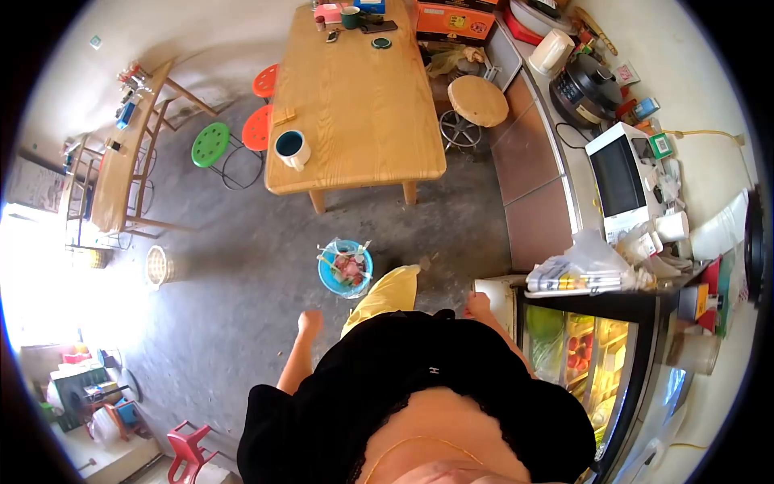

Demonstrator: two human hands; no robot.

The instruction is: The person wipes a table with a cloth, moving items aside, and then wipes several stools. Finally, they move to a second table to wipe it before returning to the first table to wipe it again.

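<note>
My left hand (310,322) hangs at my side above the grey floor, its fingers curled in, with nothing seen in it. My right hand (477,305) is closed beside a pale panel (501,300) at the fridge's near corner; what it holds, if anything, is hidden. To my right stands a lit fridge (645,355), with a large green fruit (547,321) and red items (579,353) inside. In front of my yellow-clad leg (385,298) is a blue bin (326,278) lined with a bag and holding rubbish.
Ahead is a wooden table (355,105) with a mug (292,148); green (210,145) and red (256,127) stools stand at its left, a round wooden stool (478,101) at its right. A microwave (619,177) and pressure cooker (584,90) sit on the right counter. A basket (159,266) stands left.
</note>
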